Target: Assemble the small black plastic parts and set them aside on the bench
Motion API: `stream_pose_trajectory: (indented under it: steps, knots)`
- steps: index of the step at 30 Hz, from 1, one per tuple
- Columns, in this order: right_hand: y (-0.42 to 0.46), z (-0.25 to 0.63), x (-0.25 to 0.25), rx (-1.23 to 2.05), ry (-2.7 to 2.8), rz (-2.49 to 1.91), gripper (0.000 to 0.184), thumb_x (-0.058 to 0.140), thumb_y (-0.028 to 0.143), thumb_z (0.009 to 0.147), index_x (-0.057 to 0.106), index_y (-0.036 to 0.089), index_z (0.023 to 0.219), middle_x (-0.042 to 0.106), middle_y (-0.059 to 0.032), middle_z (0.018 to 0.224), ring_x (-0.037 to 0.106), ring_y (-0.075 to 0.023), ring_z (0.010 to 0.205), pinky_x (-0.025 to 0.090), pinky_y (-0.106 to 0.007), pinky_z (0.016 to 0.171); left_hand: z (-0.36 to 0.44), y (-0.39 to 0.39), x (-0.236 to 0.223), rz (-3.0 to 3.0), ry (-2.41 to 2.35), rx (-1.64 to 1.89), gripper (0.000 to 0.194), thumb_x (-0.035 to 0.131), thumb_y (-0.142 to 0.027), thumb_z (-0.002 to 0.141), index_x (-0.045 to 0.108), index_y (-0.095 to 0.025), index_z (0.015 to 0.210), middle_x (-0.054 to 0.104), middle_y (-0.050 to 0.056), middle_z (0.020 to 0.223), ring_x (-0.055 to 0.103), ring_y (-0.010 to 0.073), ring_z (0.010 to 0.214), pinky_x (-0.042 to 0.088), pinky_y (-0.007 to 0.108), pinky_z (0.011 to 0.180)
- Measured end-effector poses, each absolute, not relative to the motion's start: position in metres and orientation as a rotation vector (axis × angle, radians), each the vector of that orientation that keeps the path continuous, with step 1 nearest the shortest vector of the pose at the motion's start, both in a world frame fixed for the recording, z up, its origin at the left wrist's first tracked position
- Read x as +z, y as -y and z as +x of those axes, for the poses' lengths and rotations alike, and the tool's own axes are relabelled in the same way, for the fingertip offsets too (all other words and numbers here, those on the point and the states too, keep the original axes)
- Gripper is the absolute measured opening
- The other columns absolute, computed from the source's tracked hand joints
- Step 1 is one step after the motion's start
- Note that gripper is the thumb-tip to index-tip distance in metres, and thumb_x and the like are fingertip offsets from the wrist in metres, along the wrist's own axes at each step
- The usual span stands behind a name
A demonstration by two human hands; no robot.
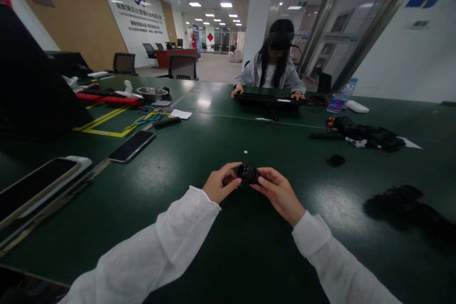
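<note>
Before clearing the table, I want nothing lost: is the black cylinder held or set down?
Held: left hand and right hand grip the cylinder between them.

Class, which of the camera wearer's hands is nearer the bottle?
Right. The right hand is short of the bottle and to its left; the left hand is farther left.

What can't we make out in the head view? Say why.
Head view:
- Black cylinder: gripped parts, covered by the left hand and right hand.
- Near phone: left end, cut off by the left edge.
- Dark gear, lower right: blurred, cut off by the right edge.
- Pale speck: too small to identify.
</note>
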State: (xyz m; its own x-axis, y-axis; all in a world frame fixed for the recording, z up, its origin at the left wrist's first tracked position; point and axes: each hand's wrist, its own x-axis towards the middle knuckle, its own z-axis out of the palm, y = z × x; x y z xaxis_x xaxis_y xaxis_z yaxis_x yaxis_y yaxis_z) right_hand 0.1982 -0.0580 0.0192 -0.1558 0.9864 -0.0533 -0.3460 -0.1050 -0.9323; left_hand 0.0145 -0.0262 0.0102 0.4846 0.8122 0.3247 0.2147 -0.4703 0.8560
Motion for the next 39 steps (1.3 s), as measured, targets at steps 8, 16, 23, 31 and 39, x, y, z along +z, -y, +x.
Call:
stream_pose_trajectory:
  steps: [8, 16, 23, 31, 39]
  knots:
    - [0.058, 0.199, 0.018, 1.538, 1.069, -0.951, 0.017, 0.060, 0.019, 0.066, 0.056, 0.023, 0.082, 0.055, 0.0013, 0.091, 0.054, -0.0149, 0.087, 0.043, -0.038, 0.083, 0.015, 0.025, 0.009, 1.928, -0.994, 0.982, 0.027, 0.053, -0.037, 0.071, 0.043, -0.017, 0.086, 0.050, -0.002, 0.072, 0.048, 0.0082, 0.054, 0.038, 0.019, 0.048]
    - [0.059, 0.198, 0.018, 1.386, 1.293, -0.996, 0.022, 0.062, 0.018, 0.064, 0.057, 0.023, 0.084, 0.057, 0.0002, 0.095, 0.053, -0.0160, 0.092, 0.039, -0.038, 0.086, 0.014, 0.023, 0.011, 2.077, -1.068, 0.930, 0.032, 0.044, -0.044, 0.076, 0.045, -0.015, 0.061, 0.040, -0.004, 0.060, 0.041, 0.0087, 0.052, 0.033, 0.020, 0.047]
    - [0.061, 0.199, 0.020, 1.344, 1.358, -0.969, 0.021, 0.064, 0.019, 0.061, 0.058, 0.024, 0.081, 0.055, -0.0006, 0.103, 0.051, -0.0177, 0.098, 0.039, -0.038, 0.086, 0.013, 0.023, 0.015, 2.073, -1.042, 0.854, 0.044, 0.036, -0.041, 0.080, 0.055, -0.013, 0.053, 0.051, 0.002, 0.068, 0.049, 0.0104, 0.057, 0.038, 0.022, 0.052]
    - [0.063, 0.190, 0.023, 1.308, 1.556, -1.056, 0.014, 0.062, 0.021, 0.063, 0.061, 0.022, 0.078, 0.058, -0.0017, 0.093, 0.054, -0.0172, 0.093, 0.041, -0.037, 0.084, 0.015, 0.017, 0.005, 2.047, -1.029, 1.115, 0.038, 0.053, -0.030, 0.074, 0.043, -0.013, 0.041, 0.053, 0.002, 0.071, 0.052, 0.0097, 0.062, 0.041, 0.022, 0.060]
    - [0.060, 0.193, 0.016, 1.204, 1.498, -1.143, 0.019, 0.059, 0.027, 0.066, 0.060, 0.023, 0.085, 0.060, -0.0016, 0.092, 0.055, -0.0172, 0.090, 0.042, -0.037, 0.083, 0.012, 0.020, 0.011, 1.993, -1.025, 1.075, 0.024, 0.041, -0.026, 0.080, 0.057, -0.013, 0.067, 0.052, 0.003, 0.073, 0.052, 0.0133, 0.070, 0.043, 0.027, 0.066]
